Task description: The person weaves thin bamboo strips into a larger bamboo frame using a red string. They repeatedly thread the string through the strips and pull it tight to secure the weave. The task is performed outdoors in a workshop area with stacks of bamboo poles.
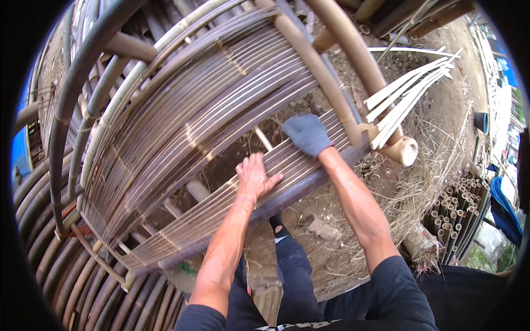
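A bamboo bench frame stands in front of me, with a seat of narrow bamboo slats [221, 194] running along its near side. My left hand [255, 175], bare, lies on these slats with its fingers stretched and thumb apart. Farther right, my right hand [308, 134] wears a grey glove and is closed in a fist over the slats. What it holds, if anything, is hidden. Beyond a gap, a wider curved panel of bamboo slats [204, 105] rises. A thick bamboo rail [292, 190] edges the seat nearest me.
Pale split strips [406, 96] stick out past the bench's right end, by a thick pole's cut end [407, 151]. Bundled bamboo tubes [455, 212] lie to the right. Many poles [105, 292] are stacked at lower left. Dry shavings [408, 190] litter the dirt ground.
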{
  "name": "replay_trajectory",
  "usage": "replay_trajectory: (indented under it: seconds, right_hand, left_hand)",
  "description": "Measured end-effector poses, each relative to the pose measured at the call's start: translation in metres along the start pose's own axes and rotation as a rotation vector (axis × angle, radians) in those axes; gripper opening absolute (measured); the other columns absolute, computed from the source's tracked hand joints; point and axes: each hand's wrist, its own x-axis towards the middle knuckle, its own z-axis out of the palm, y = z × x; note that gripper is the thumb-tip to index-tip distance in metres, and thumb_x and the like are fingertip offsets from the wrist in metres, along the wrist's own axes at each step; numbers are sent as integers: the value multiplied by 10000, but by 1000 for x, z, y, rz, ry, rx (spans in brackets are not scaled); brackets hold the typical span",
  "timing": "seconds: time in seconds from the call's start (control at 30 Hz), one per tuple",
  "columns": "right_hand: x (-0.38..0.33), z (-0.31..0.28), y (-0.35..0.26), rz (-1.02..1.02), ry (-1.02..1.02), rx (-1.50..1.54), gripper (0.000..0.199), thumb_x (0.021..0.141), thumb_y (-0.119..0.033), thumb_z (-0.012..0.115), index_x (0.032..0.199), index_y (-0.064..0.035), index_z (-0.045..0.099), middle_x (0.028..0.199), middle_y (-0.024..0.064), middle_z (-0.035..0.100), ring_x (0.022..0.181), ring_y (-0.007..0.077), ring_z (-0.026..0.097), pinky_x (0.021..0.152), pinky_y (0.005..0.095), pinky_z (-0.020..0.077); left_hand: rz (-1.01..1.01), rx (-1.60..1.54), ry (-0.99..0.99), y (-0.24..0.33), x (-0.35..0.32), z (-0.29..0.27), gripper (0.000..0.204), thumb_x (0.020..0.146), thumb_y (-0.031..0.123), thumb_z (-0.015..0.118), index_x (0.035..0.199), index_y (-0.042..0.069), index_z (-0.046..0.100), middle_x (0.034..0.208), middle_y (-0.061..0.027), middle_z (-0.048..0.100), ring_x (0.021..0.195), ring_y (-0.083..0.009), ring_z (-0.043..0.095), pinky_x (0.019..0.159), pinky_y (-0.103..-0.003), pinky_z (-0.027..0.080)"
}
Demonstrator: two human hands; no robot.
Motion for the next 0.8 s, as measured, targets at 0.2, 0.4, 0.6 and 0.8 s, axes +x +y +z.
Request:
replay_trajectory:
  seconds: [0.2,0.4,0.6,0.8]
  right_hand:
    - [-119,-98,-104,328,81,389,184,941,-173,589,837,-26,627,719,144,591,678,339,590,644,408,480]
    - [-167,-168,-175,10,288,-39,75,865,-95,663,827,-139,709,685,99,612,575,251,558,539,365,422]
    - [-34,-40,-50,460,206,-319,286,967,-275,527,901,-48,688,874,182,688,834,392,672,762,470,525]
    - [-42,33,-59,464,109,47,312,937,-252,526,1135,-55,667,1026,203,704,979,399,672,914,462,523]
  left_hand:
    - [-233,-17,-152,14,12,-21,906,705,734,708,1167,-37,590,1182,-184,585,1165,-355,489,973,-522,318]
    - [-631,-297,-270,17,42,-29,847,967,719,244,1142,28,702,1242,-218,656,1181,-393,583,996,-535,301]
    - [-529,-395,-52,3,46,1,533,994,434,302,1176,100,675,1217,-181,674,1207,-352,589,1002,-497,324]
    - [-372,-366,89,-8,21,6,448,1035,402,366,1183,160,712,1097,-150,718,1091,-295,626,1040,-466,274]
